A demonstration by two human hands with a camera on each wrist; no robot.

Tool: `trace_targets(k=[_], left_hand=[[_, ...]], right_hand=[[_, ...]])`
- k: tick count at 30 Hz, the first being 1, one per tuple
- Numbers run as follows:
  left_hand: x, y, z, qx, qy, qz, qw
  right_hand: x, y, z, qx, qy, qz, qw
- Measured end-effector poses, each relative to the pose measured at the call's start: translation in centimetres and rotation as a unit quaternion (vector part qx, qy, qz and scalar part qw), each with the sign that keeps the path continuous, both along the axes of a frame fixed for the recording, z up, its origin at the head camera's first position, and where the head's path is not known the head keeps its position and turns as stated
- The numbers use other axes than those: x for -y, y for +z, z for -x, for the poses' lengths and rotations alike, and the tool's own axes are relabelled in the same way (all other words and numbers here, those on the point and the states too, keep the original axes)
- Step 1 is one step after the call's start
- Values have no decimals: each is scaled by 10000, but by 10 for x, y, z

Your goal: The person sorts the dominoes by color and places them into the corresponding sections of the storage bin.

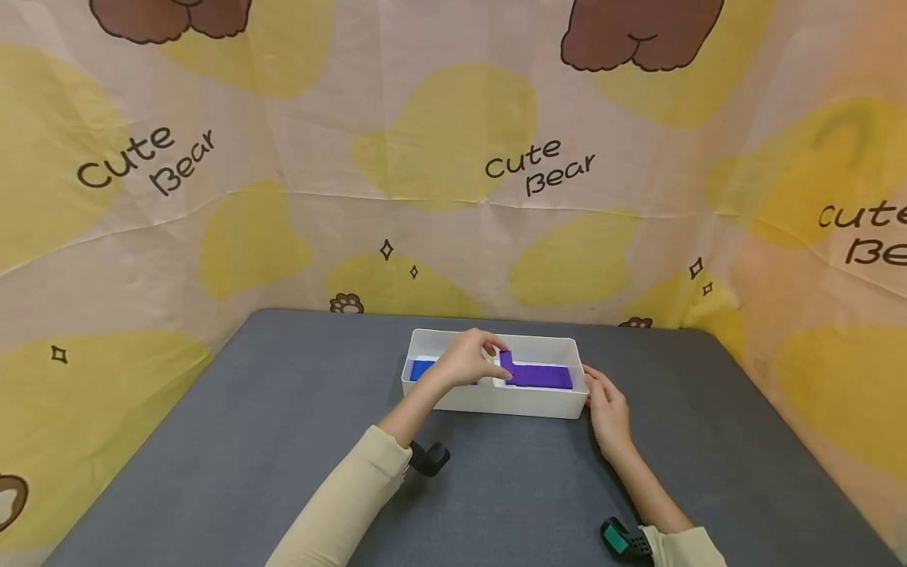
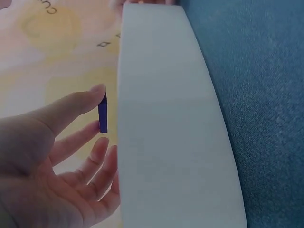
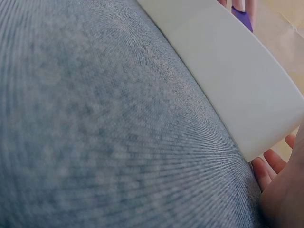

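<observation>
A long white box (image 1: 510,402) stands on the table. Over its middle, my left hand (image 1: 464,362) pinches a small purple piece (image 1: 505,362) between thumb and fingers. The left wrist view shows this purple piece (image 2: 103,116) edge-on, at the thumb tip, above the box's rim. Inside the box, a flat purple piece (image 1: 544,377) lies to the right, and a blue piece (image 1: 421,368) at the left is partly hidden by my left hand. My right hand (image 1: 608,411) rests against the box's right end; in the right wrist view its fingers (image 3: 274,161) touch the end wall near the bottom corner.
The table (image 1: 283,441) has a dark grey cloth surface. Behind it and along both sides hangs a pale printed cloth (image 1: 439,134) with yellow patches. Both wrists wear dark devices, one (image 1: 429,458) on the left and one (image 1: 623,540) on the right.
</observation>
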State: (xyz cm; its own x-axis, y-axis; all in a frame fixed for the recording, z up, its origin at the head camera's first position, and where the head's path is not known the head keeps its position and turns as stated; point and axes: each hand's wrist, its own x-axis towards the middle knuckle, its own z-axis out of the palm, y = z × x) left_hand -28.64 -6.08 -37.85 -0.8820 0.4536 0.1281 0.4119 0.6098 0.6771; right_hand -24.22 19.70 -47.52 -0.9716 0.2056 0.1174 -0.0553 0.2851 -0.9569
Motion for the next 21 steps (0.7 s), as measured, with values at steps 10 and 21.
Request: trace_targets(k=[10, 21], left_hand=[[-5, -9, 13, 231, 357, 429, 9982], [-8, -17, 18, 364, 553, 450, 9968]], right_hand=[[1, 0, -1, -12, -58, -157, 9999], [1, 1, -2, 33, -50, -109, 9999]])
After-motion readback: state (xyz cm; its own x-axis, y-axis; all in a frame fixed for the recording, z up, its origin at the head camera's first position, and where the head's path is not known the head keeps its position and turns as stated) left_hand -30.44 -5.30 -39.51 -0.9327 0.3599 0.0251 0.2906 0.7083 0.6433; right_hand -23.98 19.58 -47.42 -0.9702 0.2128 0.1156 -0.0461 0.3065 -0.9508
